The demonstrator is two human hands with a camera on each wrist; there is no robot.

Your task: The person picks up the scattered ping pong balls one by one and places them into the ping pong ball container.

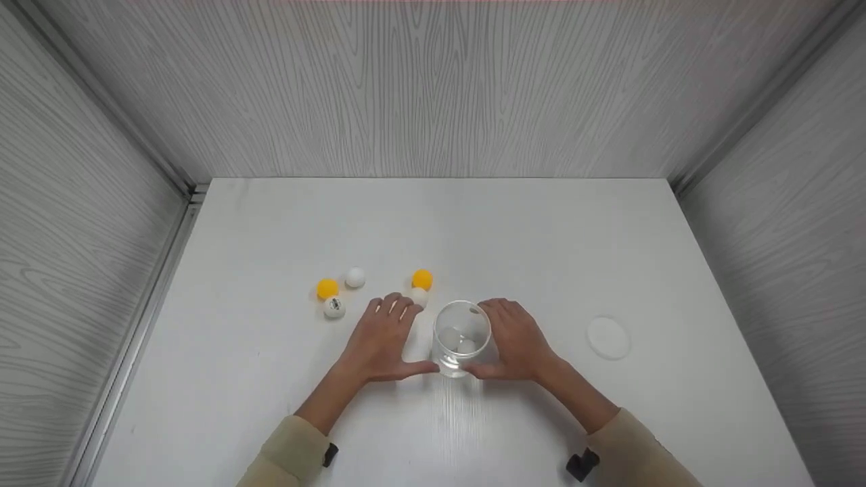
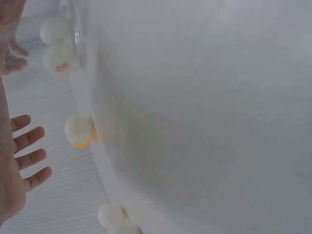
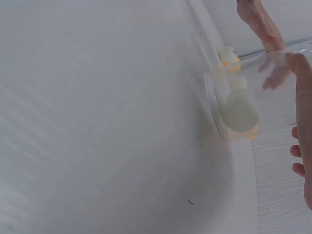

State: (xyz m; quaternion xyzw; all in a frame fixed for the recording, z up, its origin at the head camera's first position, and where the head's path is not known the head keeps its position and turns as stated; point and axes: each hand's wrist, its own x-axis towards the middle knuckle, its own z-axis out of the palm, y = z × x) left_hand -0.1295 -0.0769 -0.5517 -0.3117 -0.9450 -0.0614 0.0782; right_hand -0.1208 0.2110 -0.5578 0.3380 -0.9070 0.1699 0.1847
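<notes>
Centre: the clear glass cup (image 1: 463,338) with white balls inside stands between the left hand (image 1: 383,338) and the right hand (image 1: 517,338), leaving only narrow gaps at its sides.
Left front: a white ball (image 1: 419,296) and an orange ball (image 1: 422,279) sit just past the left fingertips; further left an orange ball (image 1: 327,289) and two white balls (image 1: 355,277) cluster.
Right: the flat white round lid (image 1: 608,337) lies well apart from the right hand.
Far side: bare white tabletop (image 1: 473,223) to the grey wood-grain walls (image 1: 433,88).

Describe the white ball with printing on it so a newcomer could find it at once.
On the white table, look left of the left hand at a cluster of three balls. It is the nearest ball, white with a dark mark, below the orange ball.
</notes>
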